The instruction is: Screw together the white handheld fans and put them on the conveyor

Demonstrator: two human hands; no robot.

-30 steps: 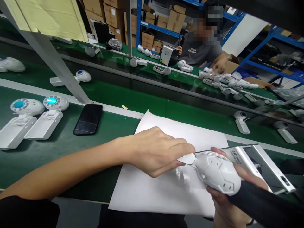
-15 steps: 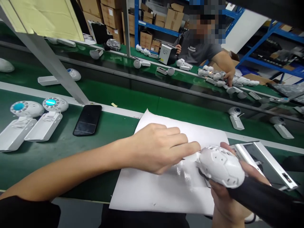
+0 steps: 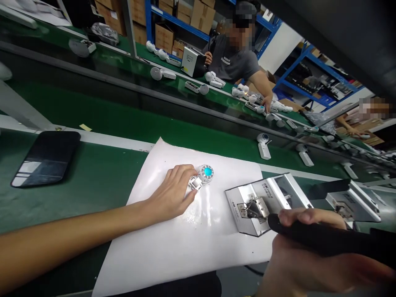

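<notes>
My left hand (image 3: 175, 192) grips a small white device (image 3: 206, 180) with a round turquoise disc, facing up over the white sheet (image 3: 173, 251). Thumb and fingers close round its short hinged end, hiding part of it. In my right hand (image 3: 287, 264) is a black, pen-shaped electric screwdriver (image 3: 324, 239), its body running off to the right. Its front end is at the metal screw feeder (image 3: 270, 192), by the feeder's opening; whether the tip touches a screw I cannot make out.
A black phone (image 3: 46, 159) lies on the green bench at left. Behind the sheet runs a green conveyor belt (image 3: 123, 111) with several white devices (image 3: 264, 146). A second metal feeder (image 3: 352, 202) stands at right. A co-worker (image 3: 230, 55) sits across the line.
The white device has gone from between both hands to my left hand alone, moving left, its turquoise disc now up. My right hand has let go of it and brought the screwdriver to the feeder.
</notes>
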